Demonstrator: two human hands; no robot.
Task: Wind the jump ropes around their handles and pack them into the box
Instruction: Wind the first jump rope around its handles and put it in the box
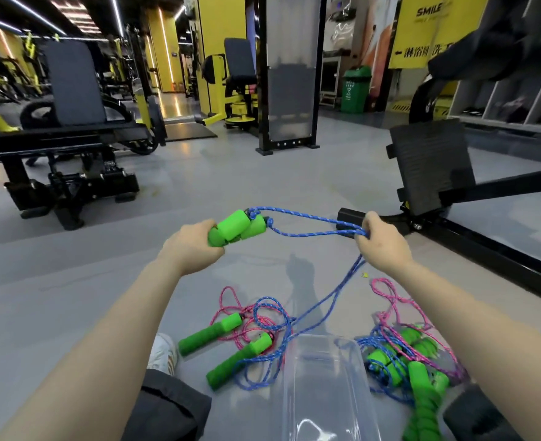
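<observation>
The blue rope point(310, 229) is up in the air, stretched between both hands above the floor point(72, 297). The left hand point(193, 246) is wrapped round the two green handles point(236, 229), held side by side, and the right hand point(380, 241) pinches a bunch of the cord out to the side. From there the tail drops straight down into the loose pile point(263, 316) by the left knee, where blue and pink cords cross. That looks like the danger: pull now and the tail may snag and drag that other rope along. Slack turns could also slide off the handles. The clear box point(294, 377) waits between the legs, with nothing visible inside. A second tangle point(402, 354) lies just beside its right wall, with a black gym machine point(431, 167) beyond.
</observation>
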